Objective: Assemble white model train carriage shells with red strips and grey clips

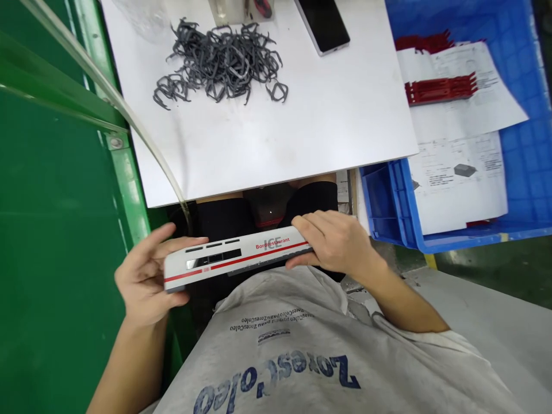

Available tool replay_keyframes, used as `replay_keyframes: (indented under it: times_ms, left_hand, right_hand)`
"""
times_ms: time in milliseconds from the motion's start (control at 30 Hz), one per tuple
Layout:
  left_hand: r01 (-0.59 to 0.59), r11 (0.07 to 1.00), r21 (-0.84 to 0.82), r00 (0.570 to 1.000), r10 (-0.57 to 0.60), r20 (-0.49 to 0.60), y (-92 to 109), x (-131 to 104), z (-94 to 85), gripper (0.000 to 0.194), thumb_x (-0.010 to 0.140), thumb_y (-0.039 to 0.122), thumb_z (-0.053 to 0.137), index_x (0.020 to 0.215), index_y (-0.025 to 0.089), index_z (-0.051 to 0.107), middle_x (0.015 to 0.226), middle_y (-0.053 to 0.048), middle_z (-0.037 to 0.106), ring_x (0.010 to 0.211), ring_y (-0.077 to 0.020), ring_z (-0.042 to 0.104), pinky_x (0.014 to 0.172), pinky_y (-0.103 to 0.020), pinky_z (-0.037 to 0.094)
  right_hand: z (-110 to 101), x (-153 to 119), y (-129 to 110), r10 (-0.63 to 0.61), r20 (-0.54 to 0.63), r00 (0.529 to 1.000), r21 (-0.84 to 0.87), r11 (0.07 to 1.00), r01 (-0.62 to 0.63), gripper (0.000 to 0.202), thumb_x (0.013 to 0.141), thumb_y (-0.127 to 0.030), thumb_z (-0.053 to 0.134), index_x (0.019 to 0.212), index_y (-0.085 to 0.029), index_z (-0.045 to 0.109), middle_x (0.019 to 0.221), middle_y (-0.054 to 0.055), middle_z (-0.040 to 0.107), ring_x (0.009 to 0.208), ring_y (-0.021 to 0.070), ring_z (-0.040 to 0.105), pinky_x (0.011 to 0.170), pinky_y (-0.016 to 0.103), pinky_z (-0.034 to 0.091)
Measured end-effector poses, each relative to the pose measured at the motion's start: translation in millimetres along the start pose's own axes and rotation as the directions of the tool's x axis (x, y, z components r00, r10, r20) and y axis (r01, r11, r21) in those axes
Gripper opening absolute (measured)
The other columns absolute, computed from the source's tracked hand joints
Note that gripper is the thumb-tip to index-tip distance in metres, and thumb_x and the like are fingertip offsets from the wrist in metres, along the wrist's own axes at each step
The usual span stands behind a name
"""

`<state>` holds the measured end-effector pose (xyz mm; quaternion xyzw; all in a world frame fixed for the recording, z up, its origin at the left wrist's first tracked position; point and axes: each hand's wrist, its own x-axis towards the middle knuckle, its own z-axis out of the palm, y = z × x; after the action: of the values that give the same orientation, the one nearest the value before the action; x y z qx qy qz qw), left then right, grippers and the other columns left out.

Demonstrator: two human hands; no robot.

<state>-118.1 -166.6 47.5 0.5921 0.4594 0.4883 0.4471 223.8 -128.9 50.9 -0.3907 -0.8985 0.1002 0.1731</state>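
"So, how does the model rail car [250,246] lie?"

"Lengthwise between the two hands, just short of the near edge of the table [280,138], a little below the middle of the frame. Its long axis runs nearly crosswise, with the right end tilted up the frame."

"Which hand is nearer to it?"

"Neither, as both touch it. The left hand [140,282] is closed about the left end, thumb at the lower corner and two fingers stretched out above. The right hand [338,244] is clamped over the other end, fingers along the upper edge and thumb below."

"And its looks?"

"White and slim, with a red stripe down its length and a dark lower edge. There's a glossy dark window panel toward the left, three dark slots above that, and 'Bordrestaurant' in red across a grey 'ICE' toward the right."

"Anything about it?"

"Dark grey clips [224,63] lie in a tangled heap on the table, upper left of centre, with a phone [324,24] to their right. A blue crate [414,210] with papers [461,190] and red parts [442,89] stands at the right of the frame."
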Motion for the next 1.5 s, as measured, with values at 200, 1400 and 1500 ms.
replay_keyframes:
  times_ms: [200,1400,1500]
  left_hand:
    - [0.144,0.856,-0.497,0.989,-0.134,0.057,3,2,55.0,0.072,0.077,0.062,0.101,0.13,0.026,0.07,0.101,-0.007,0.081,0.097,-0.0288,0.082,0.099,-0.046,0.067]
    - [0.48,0.63,-0.61,0.871,-0.262,0.415,-42,2,13.3,0.045,0.089,0.046,0.095,0.101,0.018,0.062,0.071,0.001,0.065,0.054,-0.0108,0.058,0.052,-0.021,0.047]
    - [0.488,0.602,-0.632,0.866,-0.244,0.436,-41,1,13.4,0.053,0.089,0.061,0.09,0.106,0.018,0.064,0.073,-0.002,0.068,0.057,-0.0136,0.061,0.055,-0.025,0.05]
  right_hand:
    - [61,25,-80,0.093,0.023,0.995,0.573,0.815,-0.09,0.085,0.108,-0.086,0.024,0.13,-0.013,0.063,0.109,0.014,0.078,0.089,0.0253,0.075,0.074,0.037,0.058]
    - [0,217,180,0.256,-0.207,0.944,0.135,0.963,-0.232,0.011,0.103,-0.028,0.053,0.099,-0.022,0.062,0.109,0.012,0.066,0.096,0.0269,0.062,0.093,0.043,0.051]
    - [-19,214,185,0.236,-0.252,0.939,0.126,0.97,-0.21,0.012,0.107,-0.027,0.046,0.102,-0.024,0.056,0.1,0.01,0.066,0.091,0.0262,0.062,0.089,0.041,0.05]
